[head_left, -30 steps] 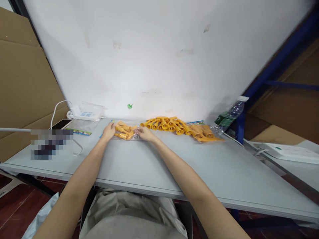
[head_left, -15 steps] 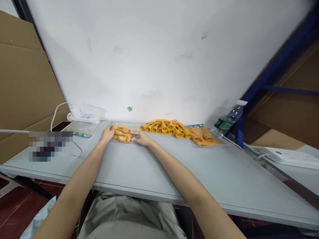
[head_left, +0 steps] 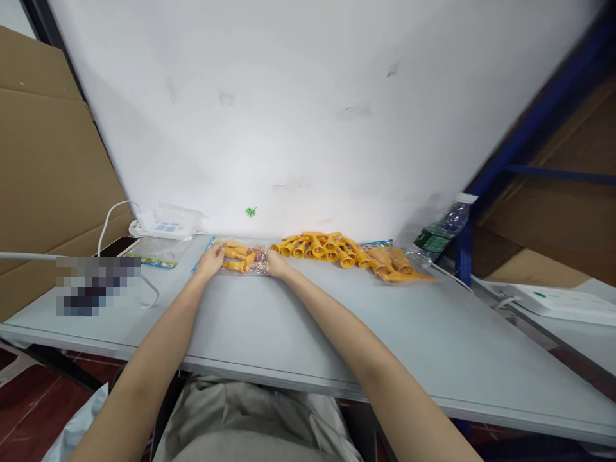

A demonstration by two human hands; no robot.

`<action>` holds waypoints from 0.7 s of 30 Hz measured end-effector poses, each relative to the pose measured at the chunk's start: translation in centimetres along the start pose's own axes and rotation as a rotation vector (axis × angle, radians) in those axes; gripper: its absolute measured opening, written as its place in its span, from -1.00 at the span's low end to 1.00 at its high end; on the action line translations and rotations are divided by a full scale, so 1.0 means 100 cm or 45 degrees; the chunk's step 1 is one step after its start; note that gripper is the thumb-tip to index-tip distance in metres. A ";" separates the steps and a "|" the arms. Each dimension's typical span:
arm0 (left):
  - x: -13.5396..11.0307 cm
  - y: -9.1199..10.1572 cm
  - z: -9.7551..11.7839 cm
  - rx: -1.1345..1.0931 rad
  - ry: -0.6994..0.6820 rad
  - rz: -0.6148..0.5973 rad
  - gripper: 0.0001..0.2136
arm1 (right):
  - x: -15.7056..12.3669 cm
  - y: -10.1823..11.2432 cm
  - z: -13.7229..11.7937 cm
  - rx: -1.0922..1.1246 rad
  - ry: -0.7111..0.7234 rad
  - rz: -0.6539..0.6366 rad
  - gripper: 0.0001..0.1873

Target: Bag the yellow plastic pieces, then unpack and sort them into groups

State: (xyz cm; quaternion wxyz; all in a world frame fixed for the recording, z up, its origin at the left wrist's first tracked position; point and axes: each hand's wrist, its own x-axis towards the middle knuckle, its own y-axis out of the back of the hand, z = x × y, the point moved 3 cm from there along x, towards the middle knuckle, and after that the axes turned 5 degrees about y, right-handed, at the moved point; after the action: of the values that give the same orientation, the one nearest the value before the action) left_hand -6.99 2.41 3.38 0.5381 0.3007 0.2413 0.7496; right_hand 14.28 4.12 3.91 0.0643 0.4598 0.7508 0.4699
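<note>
Our left hand [head_left: 210, 262] and right hand [head_left: 278, 263] hold one filled bag [head_left: 237, 263] between them on the desk [head_left: 260, 321]; rightward we count one other bag [head_left: 393, 264], one bottle [head_left: 433, 237]. Our right fingers have drawn back to the edge.

Between the fingers of the left hand [head_left: 210, 262] and those of the right hand [head_left: 277, 263], the gap is filled by the clear bag of yellow horns [head_left: 235, 265]. Beyond the fingertips, reach is stopped by the white wall [head_left: 308, 141]. Right of the right fingers, passage is barred by the loose horn pile [head_left: 318, 248], then by the 2nd filled bag [head_left: 395, 264] and the tilted bottle [head_left: 440, 230]. Left of the left fingers, a narrow strip is left before the flat bag [head_left: 161, 249]. On the body side of the fingers, broad room is offered over the tabletop [head_left: 269, 327].
</note>
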 end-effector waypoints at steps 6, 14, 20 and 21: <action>-0.003 -0.007 -0.001 0.243 -0.047 -0.035 -0.61 | 0.005 0.023 0.006 -0.284 -0.255 0.195 -0.67; -0.003 -0.006 -0.005 0.268 0.044 -0.037 -0.58 | 0.000 0.041 0.020 -0.722 -0.425 -0.187 -0.51; 0.002 -0.007 -0.012 0.192 -0.027 -0.011 -0.58 | 0.003 0.042 0.017 -0.904 -0.367 -0.308 -0.50; 0.003 -0.007 -0.013 0.175 -0.029 0.003 -0.58 | 0.003 0.043 0.017 -0.909 -0.348 -0.307 -0.50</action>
State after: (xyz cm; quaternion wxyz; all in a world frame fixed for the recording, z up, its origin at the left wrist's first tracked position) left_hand -7.53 2.88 1.99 0.5179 0.3456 0.2858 0.7285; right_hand 17.67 6.05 6.37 0.3741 0.3754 0.5736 0.6246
